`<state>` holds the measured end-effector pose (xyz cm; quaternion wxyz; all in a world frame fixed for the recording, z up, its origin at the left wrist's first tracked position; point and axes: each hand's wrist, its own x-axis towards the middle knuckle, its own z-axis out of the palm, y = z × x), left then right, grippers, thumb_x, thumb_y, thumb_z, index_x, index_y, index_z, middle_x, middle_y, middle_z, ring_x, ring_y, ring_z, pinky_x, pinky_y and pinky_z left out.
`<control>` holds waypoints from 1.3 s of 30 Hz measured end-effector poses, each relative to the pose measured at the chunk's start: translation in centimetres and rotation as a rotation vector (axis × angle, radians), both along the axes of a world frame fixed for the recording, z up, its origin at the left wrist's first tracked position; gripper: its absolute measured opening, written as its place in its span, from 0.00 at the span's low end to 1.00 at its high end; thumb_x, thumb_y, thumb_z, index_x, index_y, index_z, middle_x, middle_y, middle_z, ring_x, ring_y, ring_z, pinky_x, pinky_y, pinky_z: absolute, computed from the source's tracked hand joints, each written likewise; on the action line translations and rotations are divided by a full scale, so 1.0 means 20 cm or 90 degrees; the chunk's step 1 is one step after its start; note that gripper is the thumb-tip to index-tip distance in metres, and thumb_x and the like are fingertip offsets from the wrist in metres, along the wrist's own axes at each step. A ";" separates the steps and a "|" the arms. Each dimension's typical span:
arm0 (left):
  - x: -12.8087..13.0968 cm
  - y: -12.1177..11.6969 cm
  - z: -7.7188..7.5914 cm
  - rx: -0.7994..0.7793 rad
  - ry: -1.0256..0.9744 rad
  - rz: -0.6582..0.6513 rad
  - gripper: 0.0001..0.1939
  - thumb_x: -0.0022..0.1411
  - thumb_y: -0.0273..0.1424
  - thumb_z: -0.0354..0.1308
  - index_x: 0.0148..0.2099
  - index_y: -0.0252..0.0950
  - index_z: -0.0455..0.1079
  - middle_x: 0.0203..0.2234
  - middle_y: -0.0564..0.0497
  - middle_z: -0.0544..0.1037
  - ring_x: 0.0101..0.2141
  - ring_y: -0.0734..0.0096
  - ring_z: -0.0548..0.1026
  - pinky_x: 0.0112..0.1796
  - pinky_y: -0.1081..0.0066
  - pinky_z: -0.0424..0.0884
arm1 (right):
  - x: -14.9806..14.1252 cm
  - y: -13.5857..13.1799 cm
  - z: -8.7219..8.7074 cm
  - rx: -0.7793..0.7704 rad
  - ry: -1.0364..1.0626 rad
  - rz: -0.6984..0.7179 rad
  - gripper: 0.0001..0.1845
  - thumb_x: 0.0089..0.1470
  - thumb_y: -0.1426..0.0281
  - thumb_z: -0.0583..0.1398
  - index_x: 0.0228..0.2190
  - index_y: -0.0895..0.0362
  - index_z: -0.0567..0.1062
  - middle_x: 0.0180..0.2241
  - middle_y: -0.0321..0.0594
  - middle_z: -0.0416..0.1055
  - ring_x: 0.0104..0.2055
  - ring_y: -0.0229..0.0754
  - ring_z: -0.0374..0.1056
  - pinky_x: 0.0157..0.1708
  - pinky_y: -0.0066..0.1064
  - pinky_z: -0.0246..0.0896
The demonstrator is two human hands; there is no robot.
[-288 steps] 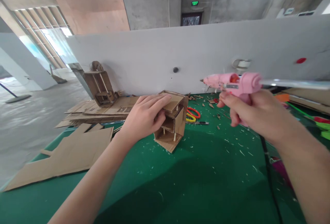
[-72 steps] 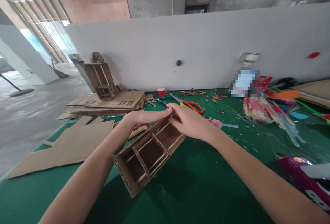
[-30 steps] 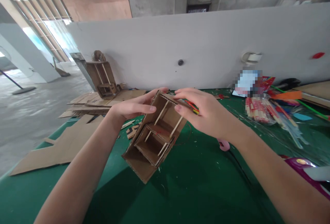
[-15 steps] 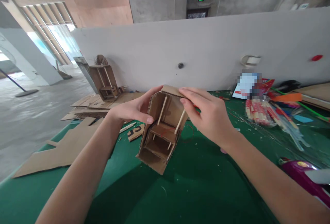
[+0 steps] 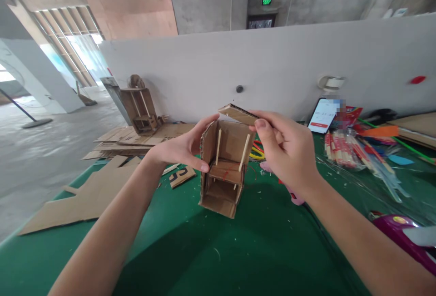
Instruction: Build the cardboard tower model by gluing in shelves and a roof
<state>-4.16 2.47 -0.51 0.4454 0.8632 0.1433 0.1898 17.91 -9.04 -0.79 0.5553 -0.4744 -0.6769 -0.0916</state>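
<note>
A small cardboard box with an open front stands nearly upright in front of me. Inside it are a cardboard shelf and thin wooden sticks. My left hand is wrapped round its left wall, thumb at the front edge, the other fingers hidden behind. Between thumb and fingers of my right hand is a flat cardboard piece, held tilted just above the box's top, which is open. Partly behind my right wrist, a pink glue gun lies on the table.
Cardboard sheets lie at the left, with a taller cardboard model behind. A phone leans on the wall, near bundled sticks. Scissors are behind the box. A purple tool lies at right on the green table.
The box has turned from slanted to nearly upright. My right hand has lifted the cardboard piece off its top. Earlier, my right hand held the glue gun, which now lies on the table.
</note>
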 end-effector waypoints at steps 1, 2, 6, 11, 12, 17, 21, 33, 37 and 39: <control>0.00 0.00 -0.01 0.015 0.005 0.009 0.60 0.46 0.38 0.71 0.71 0.47 0.35 0.70 0.46 0.38 0.68 0.43 0.40 0.64 0.50 0.49 | 0.00 0.00 0.00 -0.003 0.009 -0.001 0.17 0.64 0.62 0.52 0.44 0.54 0.77 0.34 0.42 0.78 0.40 0.46 0.76 0.36 0.35 0.71; 0.01 -0.01 -0.01 0.025 0.010 0.016 0.60 0.45 0.39 0.71 0.71 0.47 0.36 0.71 0.47 0.36 0.68 0.43 0.38 0.64 0.50 0.49 | 0.00 0.00 -0.01 -0.006 0.023 0.002 0.17 0.64 0.61 0.52 0.44 0.54 0.77 0.33 0.42 0.77 0.39 0.46 0.76 0.36 0.35 0.71; 0.01 -0.02 0.00 0.003 0.031 0.011 0.61 0.46 0.40 0.71 0.71 0.46 0.35 0.70 0.44 0.40 0.67 0.42 0.43 0.62 0.50 0.54 | 0.00 0.02 -0.01 -0.028 0.126 0.071 0.18 0.65 0.57 0.51 0.40 0.54 0.76 0.30 0.37 0.73 0.32 0.40 0.74 0.35 0.34 0.72; -0.02 -0.02 0.03 0.047 0.030 0.025 0.52 0.51 0.46 0.66 0.70 0.43 0.43 0.69 0.42 0.44 0.67 0.40 0.43 0.62 0.48 0.52 | 0.01 0.04 0.00 -0.043 0.226 0.178 0.19 0.65 0.57 0.50 0.34 0.54 0.74 0.29 0.36 0.68 0.34 0.38 0.71 0.35 0.32 0.75; -0.03 -0.02 0.03 0.061 0.025 0.026 0.50 0.51 0.46 0.66 0.70 0.42 0.45 0.69 0.42 0.45 0.67 0.41 0.43 0.62 0.48 0.51 | 0.01 0.05 0.00 -0.043 0.243 0.196 0.18 0.65 0.57 0.51 0.33 0.55 0.74 0.29 0.36 0.68 0.35 0.38 0.71 0.36 0.32 0.75; -0.04 -0.03 0.05 0.103 0.051 0.071 0.50 0.49 0.45 0.68 0.68 0.42 0.47 0.67 0.40 0.51 0.65 0.41 0.50 0.61 0.49 0.57 | 0.00 0.05 0.00 -0.027 0.322 0.249 0.18 0.63 0.56 0.53 0.29 0.54 0.72 0.29 0.35 0.66 0.34 0.38 0.70 0.36 0.32 0.75; -0.04 -0.07 0.06 0.130 0.115 0.173 0.58 0.47 0.47 0.69 0.70 0.40 0.39 0.69 0.39 0.44 0.66 0.37 0.45 0.61 0.48 0.56 | 0.00 0.05 0.00 -0.026 0.331 0.247 0.17 0.62 0.56 0.55 0.30 0.54 0.73 0.28 0.35 0.66 0.34 0.38 0.70 0.36 0.32 0.75; -0.03 -0.12 0.07 0.101 0.090 0.117 0.57 0.50 0.44 0.68 0.71 0.45 0.36 0.69 0.42 0.45 0.66 0.43 0.51 0.57 0.54 0.64 | 0.03 0.04 0.00 -0.033 0.269 0.162 0.19 0.62 0.55 0.54 0.37 0.55 0.77 0.22 0.32 0.63 0.26 0.38 0.70 0.33 0.33 0.75; -0.03 -0.12 0.06 0.122 0.027 0.136 0.46 0.58 0.44 0.61 0.71 0.46 0.41 0.67 0.42 0.51 0.64 0.49 0.55 0.59 0.54 0.61 | 0.03 0.03 0.01 -0.034 0.271 0.170 0.18 0.62 0.56 0.55 0.35 0.55 0.77 0.19 0.29 0.58 0.23 0.35 0.67 0.34 0.33 0.75; -0.01 -0.14 0.07 0.159 -0.078 0.162 0.38 0.62 0.40 0.59 0.69 0.44 0.48 0.62 0.41 0.61 0.62 0.54 0.60 0.59 0.55 0.60 | 0.02 0.02 0.01 -0.030 0.262 0.168 0.17 0.62 0.57 0.55 0.34 0.54 0.77 0.17 0.28 0.54 0.21 0.34 0.65 0.34 0.32 0.75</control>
